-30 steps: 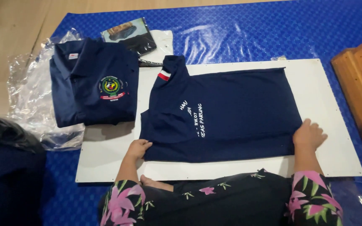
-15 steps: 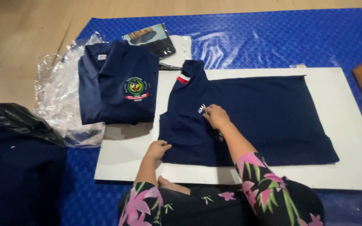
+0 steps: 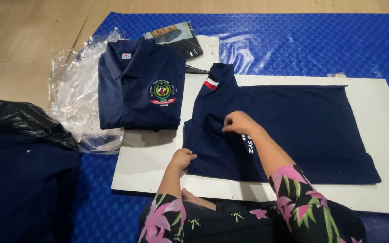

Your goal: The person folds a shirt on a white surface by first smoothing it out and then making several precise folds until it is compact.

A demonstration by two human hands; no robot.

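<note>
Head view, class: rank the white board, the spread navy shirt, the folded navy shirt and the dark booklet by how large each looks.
1. White board, largest.
2. Spread navy shirt, lying on it.
3. Folded navy shirt.
4. Dark booklet, smallest; it is partly covered and farthest from the camera, so its true size is unsure.

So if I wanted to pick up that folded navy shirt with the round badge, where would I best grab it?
Probably by the lower folded edge of the folded shirt, coming from the near side. It lies flat on a clear plastic bag, collar away from you, so sliding fingers under that thick edge should keep the fold together.
</note>
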